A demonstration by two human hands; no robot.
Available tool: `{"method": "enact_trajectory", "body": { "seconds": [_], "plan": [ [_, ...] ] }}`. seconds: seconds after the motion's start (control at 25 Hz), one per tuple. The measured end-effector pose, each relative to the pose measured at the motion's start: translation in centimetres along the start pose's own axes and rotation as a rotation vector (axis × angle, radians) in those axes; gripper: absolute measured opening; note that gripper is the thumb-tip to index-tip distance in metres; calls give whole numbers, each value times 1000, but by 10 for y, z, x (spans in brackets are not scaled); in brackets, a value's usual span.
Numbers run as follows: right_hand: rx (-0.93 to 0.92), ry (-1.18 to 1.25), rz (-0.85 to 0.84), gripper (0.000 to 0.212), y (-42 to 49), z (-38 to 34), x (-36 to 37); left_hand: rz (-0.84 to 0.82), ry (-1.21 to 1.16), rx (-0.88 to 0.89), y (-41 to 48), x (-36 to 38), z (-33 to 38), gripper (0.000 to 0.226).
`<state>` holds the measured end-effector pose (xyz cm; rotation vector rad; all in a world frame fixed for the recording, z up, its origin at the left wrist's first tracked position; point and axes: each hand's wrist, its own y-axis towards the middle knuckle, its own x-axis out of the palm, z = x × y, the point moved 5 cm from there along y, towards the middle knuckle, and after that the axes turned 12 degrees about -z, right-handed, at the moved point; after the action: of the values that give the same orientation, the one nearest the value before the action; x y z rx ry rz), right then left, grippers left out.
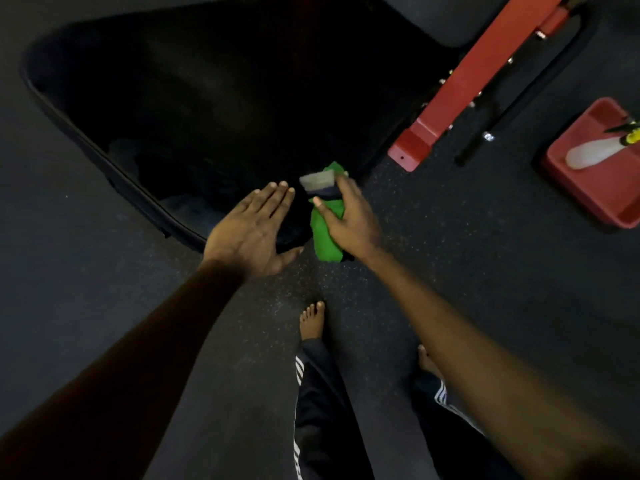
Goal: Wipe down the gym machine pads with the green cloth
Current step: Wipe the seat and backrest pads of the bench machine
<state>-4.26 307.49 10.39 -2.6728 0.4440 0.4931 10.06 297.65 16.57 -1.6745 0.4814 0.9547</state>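
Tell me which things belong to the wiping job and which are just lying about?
Job: green cloth in the right hand; black pad; left hand open at its edge.
Lying about: red tray; white bottle in it; red frame.

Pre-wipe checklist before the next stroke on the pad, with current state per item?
1. Cloth gripped: ok, right hand holds it.
2. Left hand free: ok, open at the pad edge.
3. Cloth touching pad: cannot tell.
4. Pad surface free of items: cannot tell, too dark.
5. Bottle out of the path: ok, lying in the tray, right of the pad.
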Motion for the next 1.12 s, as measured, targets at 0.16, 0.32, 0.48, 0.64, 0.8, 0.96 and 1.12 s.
{"method": "enact_trajectory", "body": {
  "seconds": [0.16,0.32,0.48,0.64,0.8,0.96,1.12],
  "plan": [
    [-35,-21,-106,53,20,11,-14,4,-16,-20,1,1,-2,102],
    [-2,-65,-48,43,61,19,-34,26,-2,-9,2,6,-8,101],
    [55,-68,11,42,78,21,-48,31,-1,-11,5,10,-9,102],
    [11,-123,-27,48,50,8,-32,5,-33,-31,3,2,-5,102],
    [-93,-158,-64,50,41,11,-30,-45,-101,-122,8,-6,8,105],
    [-8,-171,-5,48,71,34,-53,-25,-169,-238,27,-5,22,110],
    [41,-165,12,49,101,50,-70,-10,-98,-279,31,0,25,107]
  ]
}}
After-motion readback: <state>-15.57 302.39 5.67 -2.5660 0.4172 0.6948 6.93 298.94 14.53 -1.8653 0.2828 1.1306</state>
